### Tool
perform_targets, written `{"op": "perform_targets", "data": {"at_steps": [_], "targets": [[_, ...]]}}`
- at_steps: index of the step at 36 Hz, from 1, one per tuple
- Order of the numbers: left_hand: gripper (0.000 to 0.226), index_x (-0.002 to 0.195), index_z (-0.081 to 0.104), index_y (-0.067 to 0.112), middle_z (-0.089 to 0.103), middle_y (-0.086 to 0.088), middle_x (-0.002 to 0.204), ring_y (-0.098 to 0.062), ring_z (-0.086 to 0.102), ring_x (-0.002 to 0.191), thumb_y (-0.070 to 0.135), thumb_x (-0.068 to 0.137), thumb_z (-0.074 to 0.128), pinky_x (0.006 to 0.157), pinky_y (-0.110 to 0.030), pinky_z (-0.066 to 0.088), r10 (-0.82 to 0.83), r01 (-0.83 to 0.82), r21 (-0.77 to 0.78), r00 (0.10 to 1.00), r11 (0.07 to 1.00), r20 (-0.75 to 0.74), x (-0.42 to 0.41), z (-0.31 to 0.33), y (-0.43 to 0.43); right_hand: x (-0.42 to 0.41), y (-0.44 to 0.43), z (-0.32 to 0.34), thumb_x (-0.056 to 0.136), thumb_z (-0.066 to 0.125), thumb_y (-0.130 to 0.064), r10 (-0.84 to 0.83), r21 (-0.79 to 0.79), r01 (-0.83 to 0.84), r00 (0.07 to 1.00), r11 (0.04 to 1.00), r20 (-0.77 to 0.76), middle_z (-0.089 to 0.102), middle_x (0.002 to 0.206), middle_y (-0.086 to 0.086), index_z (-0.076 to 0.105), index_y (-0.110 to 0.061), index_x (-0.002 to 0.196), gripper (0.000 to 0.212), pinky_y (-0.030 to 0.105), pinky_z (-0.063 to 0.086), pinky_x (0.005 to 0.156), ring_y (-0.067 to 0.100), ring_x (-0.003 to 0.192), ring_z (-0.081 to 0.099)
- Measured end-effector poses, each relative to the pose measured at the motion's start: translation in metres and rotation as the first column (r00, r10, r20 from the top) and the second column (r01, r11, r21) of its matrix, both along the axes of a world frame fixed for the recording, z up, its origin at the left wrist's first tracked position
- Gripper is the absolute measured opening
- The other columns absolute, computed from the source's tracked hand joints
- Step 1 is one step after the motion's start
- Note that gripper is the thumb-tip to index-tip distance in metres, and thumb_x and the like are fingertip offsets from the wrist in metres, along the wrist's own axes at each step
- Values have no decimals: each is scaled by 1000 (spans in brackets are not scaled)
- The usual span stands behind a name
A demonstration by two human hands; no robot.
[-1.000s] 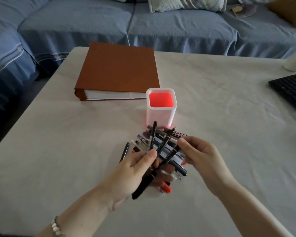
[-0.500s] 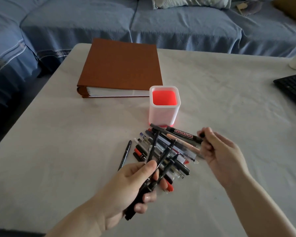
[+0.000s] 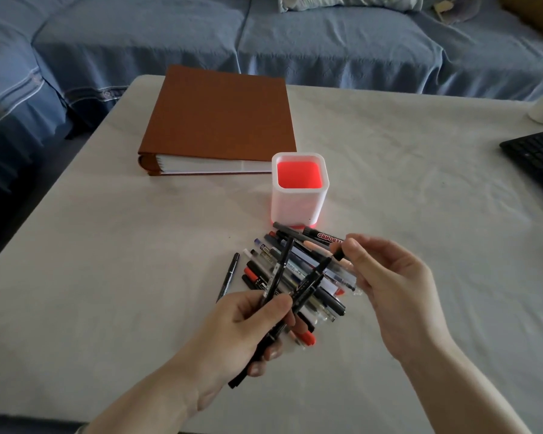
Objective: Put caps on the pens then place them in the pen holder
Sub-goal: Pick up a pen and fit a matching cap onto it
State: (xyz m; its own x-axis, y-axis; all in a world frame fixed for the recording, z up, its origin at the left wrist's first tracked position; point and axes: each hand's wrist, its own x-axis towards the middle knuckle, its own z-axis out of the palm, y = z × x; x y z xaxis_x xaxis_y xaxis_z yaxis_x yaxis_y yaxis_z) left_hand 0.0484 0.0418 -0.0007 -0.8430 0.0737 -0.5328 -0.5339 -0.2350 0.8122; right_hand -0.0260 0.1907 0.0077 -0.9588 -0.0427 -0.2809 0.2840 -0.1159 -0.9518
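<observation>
The desk [image 3: 107, 277] is covered with a pale, slightly creased cloth and fills most of the view. A sofa [image 3: 326, 48] under a blue fitted cover runs along the far edge of the desk and turns the corner down its left side, where the cover carries a lighter striped band [image 3: 22, 89]. A pale cushion [image 3: 348, 1] and a brown cushion [image 3: 533, 14] lie on the sofa at the top edge. The floor [image 3: 0, 198] between the sofa and the desk on the left is dark and in shadow. Lighting is soft and diffuse, brightest on the far right of the desk.
</observation>
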Motion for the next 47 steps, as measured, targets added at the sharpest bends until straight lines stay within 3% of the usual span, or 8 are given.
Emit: {"op": "perform_targets", "data": {"at_steps": [13, 17, 24, 28, 34, 37, 42, 47], "targets": [[27, 65, 59, 9, 64, 3, 50, -7, 38, 39, 36, 68, 54, 35, -17, 28, -22, 19, -107, 999, 994, -25, 2, 4, 1, 6, -3, 1, 78, 64, -15, 13, 9, -13, 1000, 1000, 3, 72, 67, -5, 66, -12, 77, 4, 21, 41, 59, -2, 46, 54], [23, 54, 65, 18, 70, -4, 64, -9, 39, 41, 37, 65, 58, 35, -18, 27, 32, -40, -111, 997, 993, -76, 2, 3, 1, 10, -5, 1, 63, 67, -26, 51, 13, -51, 999, 999, -13, 70, 64, -4, 69, -12, 69, 15, 18, 41, 61, -2, 43, 50], [30, 66, 64, 7, 45, 3, 41, -13, 31, 42, 37, 62, 60, 34, -17, 23, 88, -112, -192, 988, 975, -129, 3, 1, 5, 15, -4, -5, 60, 67, -27, 9, -46, -11, 999, 999, -44, 72, 68, 0, 70, -13, 67, 16, 11, 47, 57, 2, 57, 60], [23, 63, 60, 8, 50, 4, 39, -9, 32, 38, 30, 69, 58, 34, -16, 21, 116, -134, -144, 985, 980, -128, 1, 6, 9, 16, -5, -5, 60, 67, -28, 1, -65, -5, 998, 998, -71, 73, 72, 3, 72, -18, 65, 12, 18, 53, 69, 12, 72, 67], [24, 60, 60, 10, 68, -3, 61, -8, 36, 37, 34, 62, 60, 35, -14, 20, 121, -122, -58, 992, 991, -27, -4, 6, 6, 12, -8, 4, 74, 65, -17, 33, -13, -34, 999, 999, -39, 71, 62, -6, 70, -15, 71, 6, 8, 44, 53, -2, 47, 55], [26, 64, 57, 9, 68, -5, 62, -8, 36, 35, 35, 65, 58, 31, -13, 24, 153, -158, 59, 985, 986, 83, -8, 4, 7, 5, -6, 5, 90, 52, -21, 24, 59, -24, 1000, 998, 7, 68, 60, -9, 68, -17, 78, 21, 9, 41, 48, 0, 42, 45], [30, 76, 49, 11, 67, -7, 64, -8, 34, 32, 39, 68, 54, 31, -10, 21, 152, -179, 167, 975, 969, 163, -12, 5, 3, -11, 12, -2, 90, 34, 0, 44, -181, 4, 965, 983, 258, 57, 66, 6, 63, -3, 90, 29, 16, 36, 42, 12, 56, 38], [31, 78, 47, 12, 69, -8, 66, -7, 33, 31, 40, 68, 53, 31, -9, 20, 109, -137, 162, 980, 977, 169, -12, 4, -1, -8, 19, -7, 89, 29, 14, 206, -18, -205, 974, 979, 96, 50, 62, 4, 70, -11, 77, 50, 13, 44, 52, 8, 53, 42]]}}
